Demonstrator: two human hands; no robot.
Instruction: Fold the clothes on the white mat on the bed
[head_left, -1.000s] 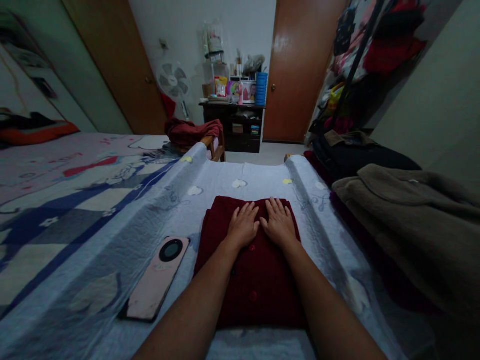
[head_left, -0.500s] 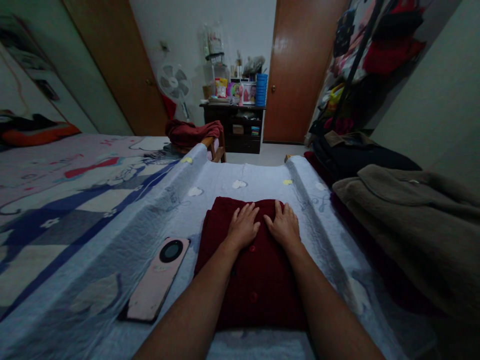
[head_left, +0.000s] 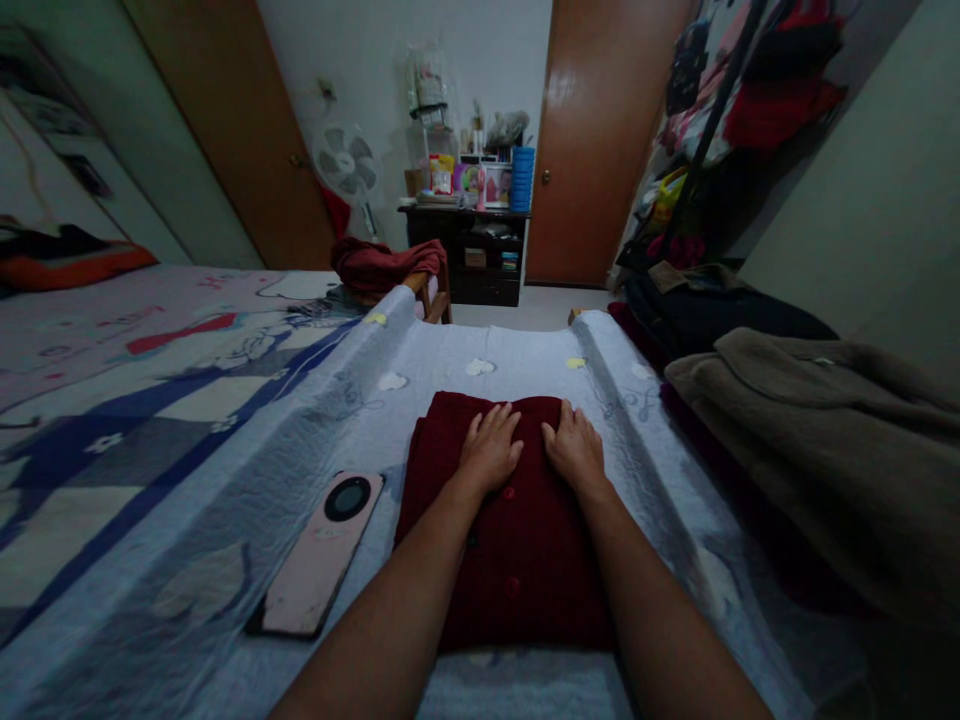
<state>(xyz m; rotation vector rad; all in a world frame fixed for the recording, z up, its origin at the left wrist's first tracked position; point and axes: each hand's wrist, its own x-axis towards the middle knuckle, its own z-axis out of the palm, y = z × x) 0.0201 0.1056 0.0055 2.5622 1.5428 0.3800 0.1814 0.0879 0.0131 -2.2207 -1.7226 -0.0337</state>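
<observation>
A dark red buttoned garment (head_left: 525,570), folded into a rough rectangle, lies on the pale blue bedspread (head_left: 487,345) in front of me. My left hand (head_left: 489,447) rests flat on its upper middle, fingers stretched forward. On the upper right part lies my right hand (head_left: 574,447), palm down, its fingers pointing away and the thumb apart. Neither hand grips the cloth. Red buttons run down the garment between my forearms, which cover parts of its sides. Left of the garment is a pink phone (head_left: 319,555), back up, with a round black camera ring.
To the right are a folded grey-brown coat (head_left: 817,430) and dark clothes (head_left: 727,310). A checked blanket (head_left: 142,420) spreads on the left. Beyond stand a wooden rail with a red cloth (head_left: 386,265), a dark cabinet (head_left: 427,250) and a white fan (head_left: 349,165).
My right hand has slid slightly to the right, widening the space between my hands. The left hand stays nearly in place on the garment. The view has shifted a little.
</observation>
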